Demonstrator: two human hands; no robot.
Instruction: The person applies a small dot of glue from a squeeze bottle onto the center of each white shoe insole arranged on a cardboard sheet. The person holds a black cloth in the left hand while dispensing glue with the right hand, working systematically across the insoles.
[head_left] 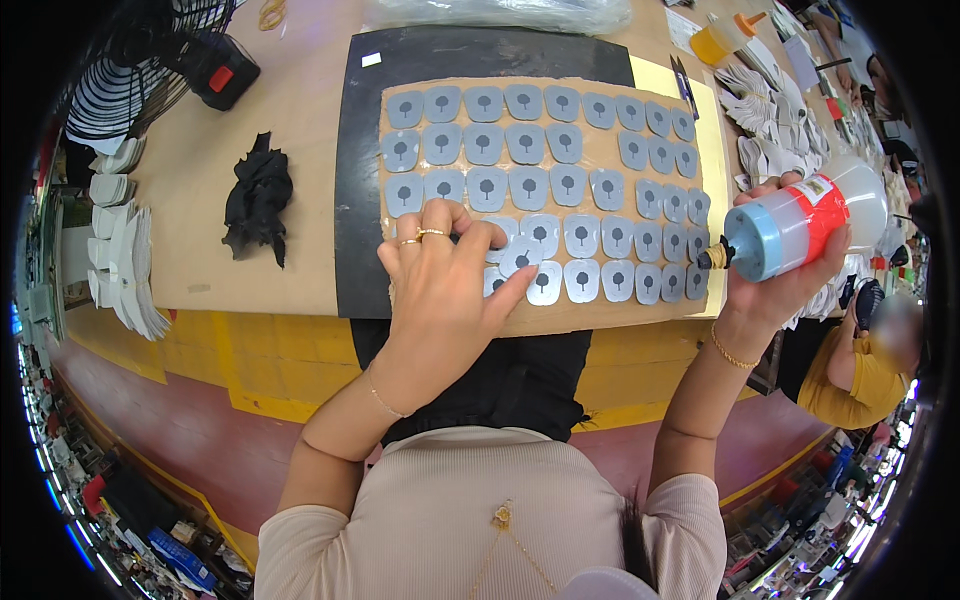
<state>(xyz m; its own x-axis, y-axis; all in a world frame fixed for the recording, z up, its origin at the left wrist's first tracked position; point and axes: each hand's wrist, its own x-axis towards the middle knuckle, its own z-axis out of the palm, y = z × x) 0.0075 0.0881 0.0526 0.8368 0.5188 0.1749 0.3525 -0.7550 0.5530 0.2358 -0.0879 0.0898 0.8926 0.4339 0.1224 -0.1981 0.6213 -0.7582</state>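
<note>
A brown cardboard sheet (pixel 600 150) lies on a black mat (pixel 355 200) and carries rows of several pale blue-grey cut pieces (pixel 528 143), each with a dark dab in its middle. My left hand (pixel 440 290), with rings on two fingers, rests on the sheet's near-left corner, thumb and fingers touching one piece (pixel 520 258) in the front rows. My right hand (pixel 775 290) grips a glue bottle (pixel 805 225) with a blue collar and red label, held sideways. Its dark nozzle points at the right end of the front rows.
A black crumpled cloth (pixel 258 195) lies left of the mat. Stacks of white cut pieces (pixel 125 265) sit at the table's left edge, more at the far right (pixel 765 105). A fan (pixel 130 70) stands far left, an orange-capped bottle (pixel 725 38) far right. Another person in yellow (pixel 850 375) is at right.
</note>
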